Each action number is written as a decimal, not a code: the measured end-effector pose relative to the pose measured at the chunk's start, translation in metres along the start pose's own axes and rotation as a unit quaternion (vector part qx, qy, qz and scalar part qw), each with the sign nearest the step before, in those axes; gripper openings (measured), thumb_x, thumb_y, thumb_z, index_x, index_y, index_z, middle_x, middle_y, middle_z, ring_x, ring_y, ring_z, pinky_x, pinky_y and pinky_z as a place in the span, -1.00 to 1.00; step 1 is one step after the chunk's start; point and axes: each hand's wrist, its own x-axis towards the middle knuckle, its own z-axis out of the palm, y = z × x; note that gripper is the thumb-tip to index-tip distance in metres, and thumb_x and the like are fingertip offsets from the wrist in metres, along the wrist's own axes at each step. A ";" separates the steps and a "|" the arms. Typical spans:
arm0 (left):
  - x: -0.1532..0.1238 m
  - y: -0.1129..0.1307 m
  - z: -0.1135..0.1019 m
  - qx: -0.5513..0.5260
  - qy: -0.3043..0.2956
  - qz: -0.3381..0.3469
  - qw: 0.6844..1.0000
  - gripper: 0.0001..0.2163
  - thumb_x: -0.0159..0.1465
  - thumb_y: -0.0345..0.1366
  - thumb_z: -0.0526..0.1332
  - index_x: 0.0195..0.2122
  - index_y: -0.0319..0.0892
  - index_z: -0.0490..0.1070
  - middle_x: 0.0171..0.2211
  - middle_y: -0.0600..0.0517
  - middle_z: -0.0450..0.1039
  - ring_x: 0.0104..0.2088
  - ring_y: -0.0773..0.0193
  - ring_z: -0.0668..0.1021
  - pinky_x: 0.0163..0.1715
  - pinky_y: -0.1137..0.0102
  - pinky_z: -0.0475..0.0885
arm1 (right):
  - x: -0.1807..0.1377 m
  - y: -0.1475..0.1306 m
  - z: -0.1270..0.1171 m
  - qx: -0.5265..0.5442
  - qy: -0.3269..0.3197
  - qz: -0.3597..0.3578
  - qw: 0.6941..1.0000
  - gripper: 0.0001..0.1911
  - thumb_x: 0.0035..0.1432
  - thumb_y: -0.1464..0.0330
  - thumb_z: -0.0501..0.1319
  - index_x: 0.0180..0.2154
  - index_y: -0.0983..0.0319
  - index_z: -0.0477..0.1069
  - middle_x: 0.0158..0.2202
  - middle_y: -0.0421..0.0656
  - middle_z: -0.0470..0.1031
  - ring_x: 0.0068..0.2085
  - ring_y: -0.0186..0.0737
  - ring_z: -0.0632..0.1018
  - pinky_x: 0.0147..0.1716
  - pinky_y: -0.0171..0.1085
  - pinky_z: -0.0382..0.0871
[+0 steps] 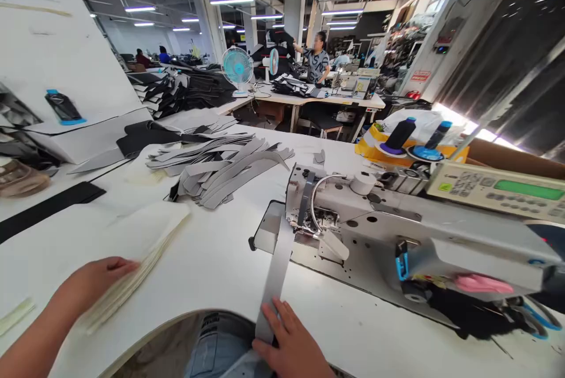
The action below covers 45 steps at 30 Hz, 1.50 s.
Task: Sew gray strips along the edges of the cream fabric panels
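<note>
My left hand (97,285) is at the edge of a stack of thin cream sheets (150,248), its fingers curled and closed on them; the fingertips are partly hidden. A long grey fabric strip (277,266) runs from under the sewing machine's (375,207) head toward me. On the strip's near end lies my right hand (291,340), fingers stretched out flat and slightly apart. The strip's far end is hidden beneath the needle area.
Many grey cut strips (225,172) lie heaped behind the stack. Black thread cones (399,133) and a control panel (503,189) stand at the right. Blue-handled scissors (536,319) lie right of the machine. A co-worker (316,63) stands at a farther table near a fan (238,67).
</note>
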 end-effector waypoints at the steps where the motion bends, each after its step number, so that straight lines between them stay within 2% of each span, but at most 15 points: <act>1: -0.002 0.006 -0.010 -0.016 -0.051 -0.037 0.998 -0.61 0.14 0.13 0.13 -0.35 -0.06 0.55 -0.42 0.19 0.58 -0.39 0.29 0.51 -0.39 0.52 0.29 | 0.000 0.001 -0.009 0.036 -0.038 0.010 0.999 -0.67 0.14 0.32 0.30 -0.02 0.02 0.45 0.33 -0.06 0.11 0.30 0.13 0.18 0.10 0.07 0.32; 2: -0.005 0.014 -0.018 -0.022 -0.073 -0.076 0.994 -0.59 0.17 0.14 0.10 -0.28 -0.05 0.54 -0.39 0.19 0.58 -0.35 0.27 0.52 -0.37 0.52 0.30 | 0.000 0.002 -0.018 0.071 -0.071 0.024 0.995 -0.63 0.12 0.36 0.28 0.00 0.01 0.45 0.35 -0.10 0.07 0.32 0.11 0.14 0.12 0.06 0.30; 4: -0.018 0.037 -0.028 0.011 -0.018 -0.116 0.993 -0.53 0.23 0.14 0.00 -0.14 -0.05 0.50 -0.31 0.17 0.57 -0.29 0.23 0.52 -0.37 0.49 0.32 | 0.002 0.005 -0.033 0.129 -0.109 0.047 0.984 -0.57 0.08 0.45 0.20 0.00 0.02 0.47 0.33 -0.16 0.12 0.34 0.02 0.10 0.15 0.00 0.28; 6: -0.036 0.070 -0.026 0.054 0.082 -0.053 0.994 -0.52 0.31 0.08 -0.10 -0.07 -0.08 0.46 -0.13 0.11 0.53 -0.19 0.18 0.52 -0.34 0.44 0.35 | 0.006 0.007 -0.044 0.163 -0.099 0.072 0.979 -0.52 0.07 0.54 0.09 -0.01 0.06 0.47 0.26 -0.17 0.25 0.32 -0.10 0.16 0.15 -0.08 0.29; 8: -0.055 0.109 -0.010 0.060 0.117 0.081 0.988 -0.56 0.36 -0.04 -0.14 -0.07 -0.14 0.45 -0.02 0.03 0.49 -0.11 0.13 0.52 -0.23 0.36 0.39 | 0.014 0.009 -0.051 0.170 -0.065 0.101 0.978 -0.49 0.09 0.59 0.03 0.01 0.10 0.45 0.18 -0.14 0.36 0.25 -0.18 0.29 0.13 -0.14 0.32; 13: -0.088 0.190 0.051 0.023 0.065 0.327 0.942 -0.65 0.39 -0.17 -0.12 -0.14 -0.13 0.45 -0.10 -0.03 0.52 -0.18 0.16 0.56 -0.20 0.32 0.42 | 0.044 0.015 -0.054 0.110 -0.008 0.145 0.983 -0.54 0.20 0.56 0.07 0.10 0.15 0.35 0.13 -0.06 0.39 0.10 -0.18 0.44 0.10 -0.14 0.37; 19: -0.128 0.224 0.099 -0.003 -0.031 0.465 0.885 -0.71 0.40 -0.29 -0.10 -0.26 -0.11 0.41 -0.29 0.00 0.51 -0.29 0.22 0.56 -0.31 0.34 0.42 | 0.058 0.032 -0.039 0.013 0.042 0.169 0.985 -0.52 0.31 0.50 0.03 0.24 0.21 0.17 0.29 0.06 0.14 0.18 -0.04 0.35 0.06 -0.08 0.39; 23: -0.146 0.226 0.102 0.005 -0.128 0.455 0.881 -0.76 0.38 -0.31 -0.06 -0.27 -0.12 0.40 -0.33 0.01 0.51 -0.33 0.20 0.55 -0.35 0.34 0.39 | 0.050 0.045 -0.032 -0.026 0.018 0.128 0.991 -0.80 0.30 0.46 0.13 -0.06 0.24 0.42 0.12 0.01 0.37 0.04 -0.06 0.45 0.00 -0.11 0.41; 26: -0.127 0.231 0.094 -0.055 -0.238 0.444 0.862 -0.75 0.38 -0.22 -0.05 -0.23 -0.09 0.41 -0.30 0.05 0.52 -0.31 0.24 0.55 -0.31 0.36 0.41 | 0.043 0.045 -0.034 -0.023 -0.024 0.107 0.994 -0.96 0.27 0.43 0.20 -0.23 0.24 0.44 -0.11 -0.08 0.50 -0.11 -0.15 0.49 -0.06 -0.17 0.43; 28: -0.097 0.240 0.090 -0.103 -0.241 0.441 0.859 -0.72 0.37 -0.15 -0.05 -0.10 -0.07 0.40 -0.10 0.02 0.50 -0.10 0.23 0.52 -0.11 0.35 0.41 | 0.039 0.040 -0.037 -0.026 -0.024 0.095 0.995 -0.94 0.27 0.44 0.19 -0.21 0.24 0.43 -0.15 -0.09 0.51 -0.15 -0.16 0.48 -0.08 -0.17 0.43; 30: -0.064 0.256 0.090 -0.097 -0.180 0.426 0.881 -0.62 0.29 -0.07 0.05 0.07 -0.08 0.33 0.16 -0.05 0.32 0.15 0.11 0.36 0.13 0.24 0.27 | 0.036 0.035 -0.040 -0.032 0.007 0.073 0.997 -0.89 0.29 0.47 0.15 -0.16 0.27 0.42 -0.12 -0.07 0.51 -0.13 -0.15 0.46 -0.07 -0.15 0.41; 32: -0.036 0.275 0.094 -0.046 -0.171 0.396 0.901 -0.47 0.16 0.04 0.17 0.10 -0.09 0.31 0.17 -0.09 0.30 0.19 0.00 0.30 0.18 0.14 0.19 | 0.034 0.030 -0.042 -0.031 0.038 0.046 0.998 -0.84 0.30 0.50 0.11 -0.13 0.29 0.41 -0.11 -0.05 0.50 -0.13 -0.15 0.45 -0.06 -0.15 0.40; 36: -0.010 0.305 0.095 0.017 -0.281 0.369 0.886 -0.53 -0.01 0.14 0.24 -0.19 -0.07 0.43 -0.18 0.00 0.48 -0.08 0.02 0.47 -0.16 0.28 0.38 | 0.032 0.028 -0.040 -0.029 0.063 0.034 0.997 -0.83 0.30 0.50 0.08 -0.13 0.29 0.42 -0.09 -0.05 0.49 -0.13 -0.16 0.44 -0.07 -0.16 0.39; 39: -0.008 0.311 0.089 -0.019 -0.338 0.350 0.873 -0.66 0.08 0.06 0.17 -0.28 -0.07 0.44 -0.30 0.04 0.47 -0.30 0.16 0.50 -0.49 0.42 0.28 | 0.032 0.032 -0.037 -0.055 0.059 0.070 0.994 -0.81 0.26 0.50 0.15 -0.10 0.25 0.41 -0.02 -0.03 0.45 -0.09 -0.14 0.43 -0.06 -0.14 0.39; 45: -0.009 0.309 0.079 -0.073 -0.359 0.330 0.870 -0.59 0.15 -0.13 0.09 0.05 0.11 0.41 -0.10 0.10 0.50 -0.20 0.19 0.54 -0.34 0.44 0.37 | 0.041 0.039 -0.032 -0.034 0.003 0.111 0.993 -0.64 0.18 0.56 0.20 0.02 0.24 0.36 -0.05 0.00 0.44 -0.08 -0.12 0.44 -0.06 -0.16 0.40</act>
